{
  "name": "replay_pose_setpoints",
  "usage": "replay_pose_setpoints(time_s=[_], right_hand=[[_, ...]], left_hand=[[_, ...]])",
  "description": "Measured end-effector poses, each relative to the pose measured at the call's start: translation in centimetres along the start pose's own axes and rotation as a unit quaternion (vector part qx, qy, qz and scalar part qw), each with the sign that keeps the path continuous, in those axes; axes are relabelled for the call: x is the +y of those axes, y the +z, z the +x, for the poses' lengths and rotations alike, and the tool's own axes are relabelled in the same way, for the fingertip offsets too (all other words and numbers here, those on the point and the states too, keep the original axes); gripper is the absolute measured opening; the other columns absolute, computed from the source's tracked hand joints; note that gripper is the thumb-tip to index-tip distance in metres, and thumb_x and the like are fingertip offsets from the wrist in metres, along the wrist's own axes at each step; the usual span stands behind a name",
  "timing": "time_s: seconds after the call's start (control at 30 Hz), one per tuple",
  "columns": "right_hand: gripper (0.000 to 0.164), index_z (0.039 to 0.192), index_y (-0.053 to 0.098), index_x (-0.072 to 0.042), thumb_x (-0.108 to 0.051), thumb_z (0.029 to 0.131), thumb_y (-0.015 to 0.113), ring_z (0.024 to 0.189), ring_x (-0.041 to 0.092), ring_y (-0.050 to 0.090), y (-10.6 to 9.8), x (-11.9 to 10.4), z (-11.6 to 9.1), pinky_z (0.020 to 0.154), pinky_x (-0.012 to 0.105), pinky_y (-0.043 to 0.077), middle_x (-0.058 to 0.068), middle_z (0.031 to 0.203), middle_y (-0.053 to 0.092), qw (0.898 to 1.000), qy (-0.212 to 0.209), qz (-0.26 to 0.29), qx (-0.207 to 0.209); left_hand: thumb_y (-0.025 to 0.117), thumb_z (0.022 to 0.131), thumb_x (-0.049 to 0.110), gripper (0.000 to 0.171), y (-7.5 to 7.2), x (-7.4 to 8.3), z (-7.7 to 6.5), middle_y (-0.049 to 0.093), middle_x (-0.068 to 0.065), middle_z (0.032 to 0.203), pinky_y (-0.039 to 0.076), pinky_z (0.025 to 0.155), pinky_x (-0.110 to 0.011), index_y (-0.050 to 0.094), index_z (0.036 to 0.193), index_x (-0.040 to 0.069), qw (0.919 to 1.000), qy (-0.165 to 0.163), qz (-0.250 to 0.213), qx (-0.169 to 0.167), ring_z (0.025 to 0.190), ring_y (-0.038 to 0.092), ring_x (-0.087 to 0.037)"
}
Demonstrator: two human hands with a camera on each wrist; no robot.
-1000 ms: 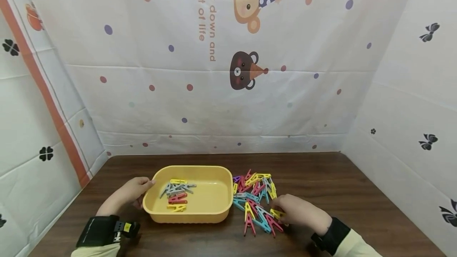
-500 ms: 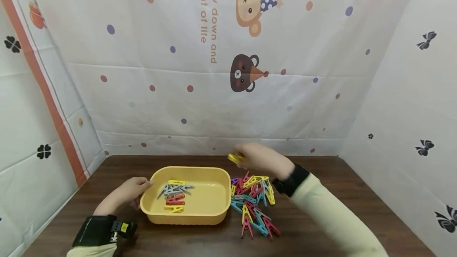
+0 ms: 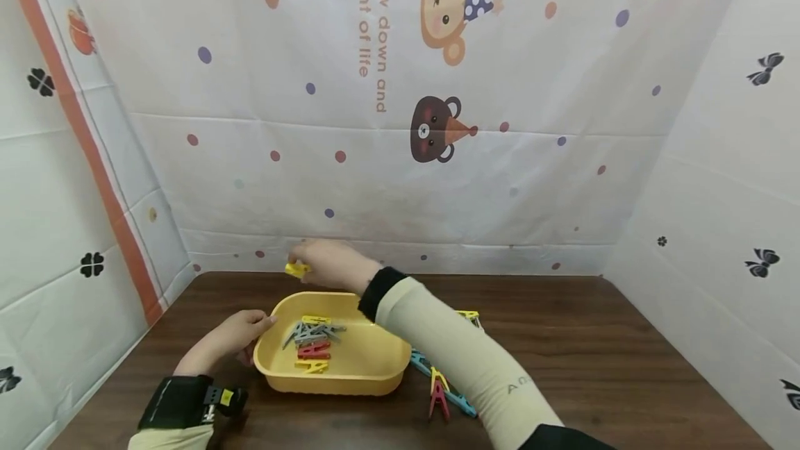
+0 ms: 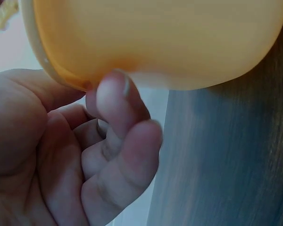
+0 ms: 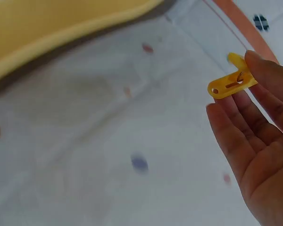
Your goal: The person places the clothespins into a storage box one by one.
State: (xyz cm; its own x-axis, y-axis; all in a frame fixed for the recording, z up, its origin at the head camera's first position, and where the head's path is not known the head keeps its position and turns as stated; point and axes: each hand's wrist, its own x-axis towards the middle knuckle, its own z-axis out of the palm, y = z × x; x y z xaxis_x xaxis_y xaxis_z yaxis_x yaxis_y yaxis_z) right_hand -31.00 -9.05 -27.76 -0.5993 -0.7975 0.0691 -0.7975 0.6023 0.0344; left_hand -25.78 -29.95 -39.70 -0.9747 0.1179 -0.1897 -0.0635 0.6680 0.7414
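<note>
My right hand (image 3: 331, 264) pinches a yellow clothespin (image 3: 297, 269) above the far left corner of the yellow plastic tray (image 3: 375, 385). In the right wrist view the clothespin (image 5: 231, 84) sits between thumb and fingers. My left hand (image 3: 234, 334) grips the tray's left end, thumb at the rim and fingers curled outside against the wall (image 4: 155, 56). Inside the tray lie several grey clothespins (image 3: 311, 334), red clothespins (image 3: 314, 351) and yellow clothespins (image 3: 312, 366), towards its left half.
Right of the tray, a pile of clothespins lies on the dark wooden table (image 3: 562, 360), mostly hidden behind my right sleeve (image 3: 462, 346). A blue clothespin (image 3: 461, 403) and a red clothespin (image 3: 439, 401) show at its near edge. A printed white cloth (image 3: 281, 193) rises behind.
My right hand has picked the yellow clothespin from the pile, lifted it and carried it left over the tray's far side. The left hand keeps its hold on the tray.
</note>
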Motion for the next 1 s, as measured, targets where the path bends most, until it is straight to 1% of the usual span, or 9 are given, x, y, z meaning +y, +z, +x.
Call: replay_pose_setpoints(time_s=[0.07,0.2,0.33,0.5,0.6,0.7,0.83,1.0], right_hand=[[0.032,0.129,0.067,-0.017,-0.020,0.097,0.072,0.118,0.012,0.067,1.5,-0.5,0.6,0.102,0.022,0.053,-0.002,0.127,0.071,1.000,-0.011,-0.002,-0.008],[0.031,0.128,0.068,-0.019,-0.019,0.097,0.072,0.117,0.010,0.067,4.1,-1.0,1.1,0.098,0.020,0.054,-0.003,0.126,0.072,0.999,-0.014,0.004,-0.038],[0.031,0.127,0.069,-0.019,-0.017,0.096,0.073,0.116,0.009,0.067,5.8,-1.0,1.6,0.096,0.019,0.054,-0.004,0.126,0.072,0.998,0.008,0.020,-0.057],[0.029,0.124,0.071,-0.018,-0.015,0.096,0.073,0.109,0.009,0.066,7.6,-0.7,2.1,0.092,0.019,0.053,-0.004,0.122,0.073,0.996,0.041,0.045,-0.071],[0.026,0.121,0.073,-0.017,-0.012,0.096,0.072,0.103,0.008,0.065,8.5,-0.6,2.2,0.088,0.019,0.053,-0.004,0.118,0.074,0.994,0.052,0.062,-0.075],[0.023,0.118,0.073,-0.017,-0.011,0.096,0.071,0.099,0.008,0.065,9.3,-0.6,2.3,0.085,0.019,0.052,-0.003,0.115,0.074,0.994,0.045,0.062,-0.079],[0.021,0.116,0.074,-0.016,-0.010,0.096,0.071,0.099,0.008,0.066,9.9,-0.8,2.4,0.086,0.017,0.052,-0.003,0.113,0.074,0.994,0.031,0.057,-0.083],[0.021,0.115,0.074,-0.016,-0.009,0.095,0.072,0.101,0.007,0.066,10.1,-1.1,2.5,0.089,0.017,0.052,-0.004,0.113,0.074,0.994,0.031,0.062,-0.085]], left_hand=[[0.043,0.111,0.027,0.035,0.0,0.0,0.1,0.052,-0.001,0.065,0.057,0.054,-0.031,0.055,0.087,0.004,0.9999,0.004,-0.007,-0.007,0.053,0.055,-0.014],[0.043,0.111,0.026,0.034,0.1,0.1,0.1,0.052,-0.001,0.065,0.057,0.054,-0.031,0.055,0.087,0.004,0.9998,0.010,-0.010,-0.015,0.053,0.055,-0.014],[0.044,0.111,0.025,0.033,-0.1,0.1,0.0,0.052,-0.001,0.064,0.057,0.053,-0.031,0.056,0.088,0.003,1.0000,0.006,0.000,-0.006,0.053,0.055,-0.014],[0.044,0.111,0.025,0.034,-0.2,0.1,-0.2,0.054,-0.002,0.063,0.057,0.052,-0.031,0.056,0.088,0.003,0.9999,0.007,0.009,-0.004,0.051,0.057,-0.014],[0.044,0.111,0.025,0.034,-0.1,0.2,-0.2,0.055,-0.002,0.064,0.057,0.052,-0.031,0.057,0.089,0.003,0.9999,0.005,0.011,-0.003,0.052,0.057,-0.014],[0.044,0.111,0.025,0.034,-0.1,0.3,-0.3,0.055,-0.002,0.064,0.057,0.052,-0.030,0.058,0.090,0.001,0.9999,0.001,0.012,-0.002,0.052,0.057,-0.014],[0.043,0.111,0.025,0.036,-0.1,0.3,-0.3,0.054,-0.002,0.064,0.056,0.052,-0.030,0.058,0.091,0.001,0.9999,-0.003,0.013,-0.002,0.052,0.057,-0.014],[0.042,0.112,0.027,0.037,-0.2,0.3,-0.2,0.054,-0.002,0.064,0.057,0.052,-0.031,0.058,0.091,0.001,0.9999,0.000,0.016,-0.003,0.052,0.057,-0.014]])
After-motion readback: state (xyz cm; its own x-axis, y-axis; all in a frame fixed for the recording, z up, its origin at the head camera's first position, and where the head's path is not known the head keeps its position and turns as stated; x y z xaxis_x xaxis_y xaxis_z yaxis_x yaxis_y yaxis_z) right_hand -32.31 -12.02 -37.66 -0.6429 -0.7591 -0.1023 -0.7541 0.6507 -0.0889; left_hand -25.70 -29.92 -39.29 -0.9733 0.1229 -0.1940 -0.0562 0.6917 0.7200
